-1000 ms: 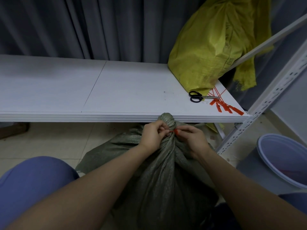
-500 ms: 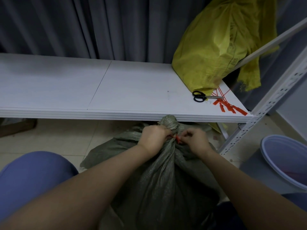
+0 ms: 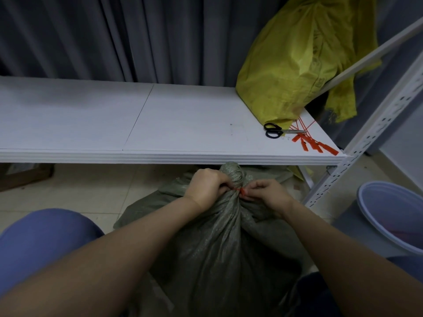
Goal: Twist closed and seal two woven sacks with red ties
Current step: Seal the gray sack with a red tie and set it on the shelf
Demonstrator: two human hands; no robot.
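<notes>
A grey-green woven sack [image 3: 224,245] stands on the floor between my knees, its neck twisted into a tight knob [image 3: 233,173]. My left hand [image 3: 206,186] grips the twisted neck from the left. My right hand [image 3: 266,194] pinches a red tie [image 3: 242,191] that sits at the neck just below the knob. How far the tie goes round the neck is hidden by my fingers. A yellow woven sack [image 3: 295,62] leans at the right end of the white shelf [image 3: 160,120]. Several spare red ties [image 3: 313,143] lie on the shelf beside it.
Black-handled scissors [image 3: 278,131] lie on the shelf next to the spare ties. A white slotted rack post [image 3: 370,138] rises at the right. A pale blue bucket [image 3: 393,211] stands on the floor at far right. Grey curtains hang behind the shelf.
Both hands stayed at the sack's neck. My right hand's fingers shifted slightly on the red tie, and the view drifted a little to the left.
</notes>
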